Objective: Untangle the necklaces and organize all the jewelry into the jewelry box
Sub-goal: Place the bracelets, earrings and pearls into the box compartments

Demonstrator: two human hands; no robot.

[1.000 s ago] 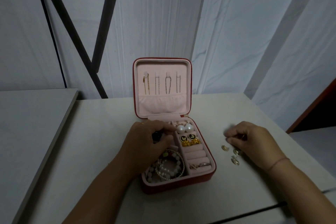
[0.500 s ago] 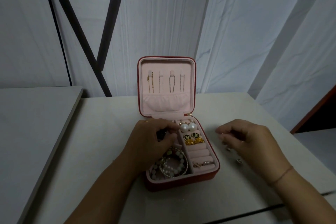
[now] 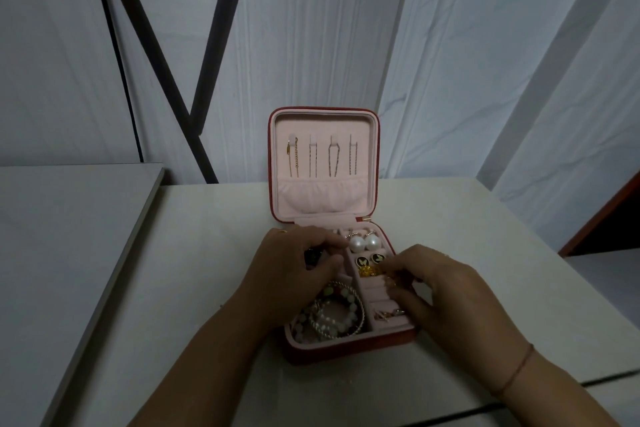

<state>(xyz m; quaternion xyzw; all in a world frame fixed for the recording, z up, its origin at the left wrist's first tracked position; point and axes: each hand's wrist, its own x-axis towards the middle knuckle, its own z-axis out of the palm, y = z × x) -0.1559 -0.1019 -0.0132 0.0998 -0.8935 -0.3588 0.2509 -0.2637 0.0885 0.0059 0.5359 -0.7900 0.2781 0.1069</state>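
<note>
Box [image 3: 349,352], red outside, pink-lined, lid upright, four chains [image 3: 322,159] hanging.

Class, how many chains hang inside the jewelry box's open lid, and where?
4. They hang side by side in the lid: a gold chain at far left, the second chain, the third chain, the fourth chain at far right. The pocket below hides their lower ends.

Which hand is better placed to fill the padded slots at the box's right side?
The right hand: its fingertips are over the padded slots and seem to pinch a small gold piece. The left hand holds a dark thing at the left of the box.
</note>
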